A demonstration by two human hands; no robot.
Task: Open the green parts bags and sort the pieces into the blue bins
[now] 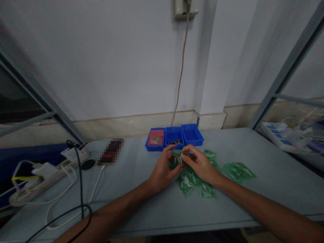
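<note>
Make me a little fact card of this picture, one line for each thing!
Right hand: fingertips pinched on a small item, too blurry to name
Left hand: curved close beside it; whether it grips is unclear
Green packets: shiny, several around and under the hands, one farther right
Blue trays: three in a row beyond the hands
Middle tray: small shiny and dark bits
Left tray: something red
Table: pale blue-gray
Wall: socket with a cord hanging down
</note>
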